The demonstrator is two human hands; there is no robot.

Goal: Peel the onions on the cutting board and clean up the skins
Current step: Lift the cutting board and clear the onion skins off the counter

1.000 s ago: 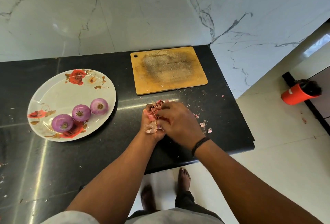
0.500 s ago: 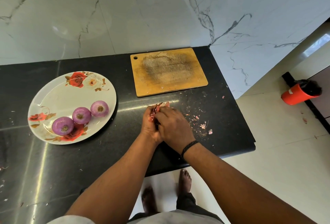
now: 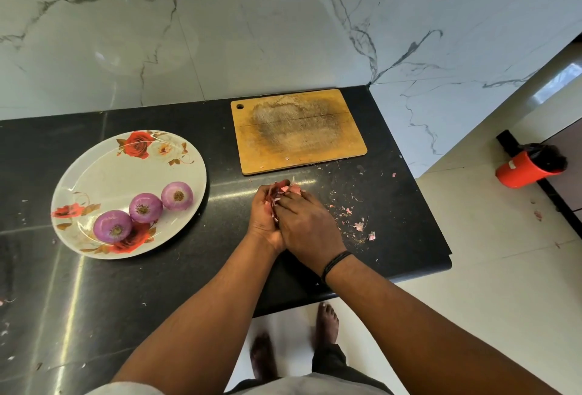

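Three peeled purple onions (image 3: pixel 145 208) lie on a white plate with red roses (image 3: pixel 104 174) at the left of the black counter. The wooden cutting board (image 3: pixel 299 131) lies bare at the back, save a few flecks. Just in front of it my left hand (image 3: pixel 263 218) cups a bunch of pink onion skins (image 3: pixel 282 190). My right hand (image 3: pixel 307 227) lies over the bunch and presses it into the left palm. Loose skin scraps (image 3: pixel 359 226) are strewn on the counter to the right of my hands.
The black counter (image 3: pixel 157 284) ends at a front edge and a rounded right corner. A marble wall stands behind. An orange bin with a black liner (image 3: pixel 526 167) stands on the tiled floor at the right. My bare feet are below the counter edge.
Both hands stay together round the skins; fewer skins stick out of them now than a second ago. The hands have closed tighter and hardly shifted place.
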